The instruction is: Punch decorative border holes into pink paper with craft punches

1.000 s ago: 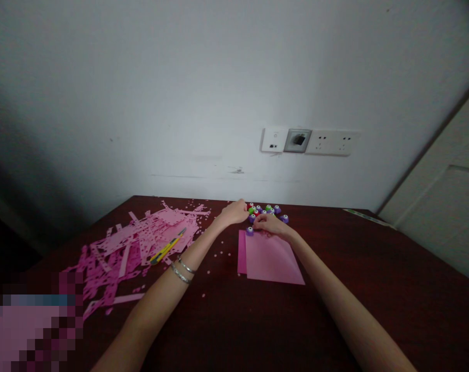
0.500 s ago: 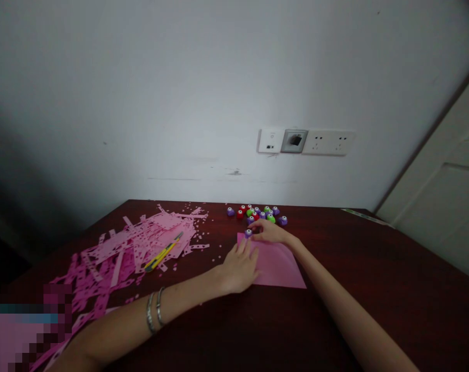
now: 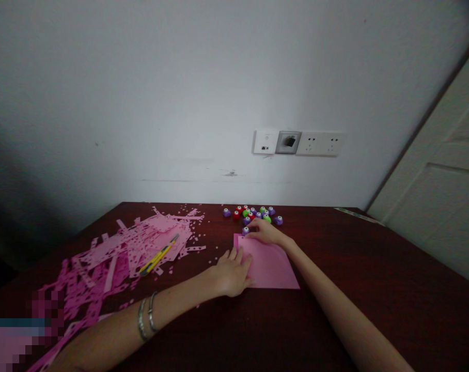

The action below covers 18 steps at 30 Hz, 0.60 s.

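Observation:
A pink sheet of paper (image 3: pixel 271 266) lies on the dark red table, with a narrow strip of darker pink along its left side. My left hand (image 3: pixel 232 274) rests on the sheet's left part, fingers stretched out and spread. At the far left corner of the paper, my right hand (image 3: pixel 266 231) has its fingertips closed on the side of a small purple paper punch (image 3: pixel 246 231) with a white top. A small dark spot shows in the paper just in front of this punch.
Several red, green and purple punches (image 3: pixel 266 219) stand behind my right hand. On the left lies a heap of pink paper scraps (image 3: pixel 141 240) with a yellow utility knife (image 3: pixel 159 256) on it. Wall sockets (image 3: pixel 319 144) are above the table's back edge.
The punch has shifted slightly back at the paper's far corner, baring the corner and its dark spot. My left hand still lies on the sheet. The whole view has shifted a little.

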Tool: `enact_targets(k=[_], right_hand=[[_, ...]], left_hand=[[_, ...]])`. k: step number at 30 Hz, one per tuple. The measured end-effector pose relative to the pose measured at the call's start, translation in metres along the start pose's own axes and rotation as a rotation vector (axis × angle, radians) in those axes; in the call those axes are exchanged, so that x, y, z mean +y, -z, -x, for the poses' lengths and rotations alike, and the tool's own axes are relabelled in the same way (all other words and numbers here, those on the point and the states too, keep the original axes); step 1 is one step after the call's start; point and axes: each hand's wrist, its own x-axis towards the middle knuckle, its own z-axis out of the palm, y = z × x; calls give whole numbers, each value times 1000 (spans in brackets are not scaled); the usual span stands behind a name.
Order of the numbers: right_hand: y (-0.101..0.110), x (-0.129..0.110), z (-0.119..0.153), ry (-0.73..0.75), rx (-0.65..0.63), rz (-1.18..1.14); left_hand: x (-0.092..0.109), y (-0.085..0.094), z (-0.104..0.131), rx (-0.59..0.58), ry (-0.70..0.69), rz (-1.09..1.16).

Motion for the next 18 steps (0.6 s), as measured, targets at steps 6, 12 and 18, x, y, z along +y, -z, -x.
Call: enact_targets(k=[6, 12, 18], right_hand=[[35, 10, 19, -83, 157, 66], [71, 36, 87, -252, 190, 59], [84, 56, 148, -381, 132, 43]], left_hand=[[1, 5, 2, -19, 7, -12], [-1, 4, 0, -19, -4, -54], [-1, 9, 1, -37, -10, -56]])
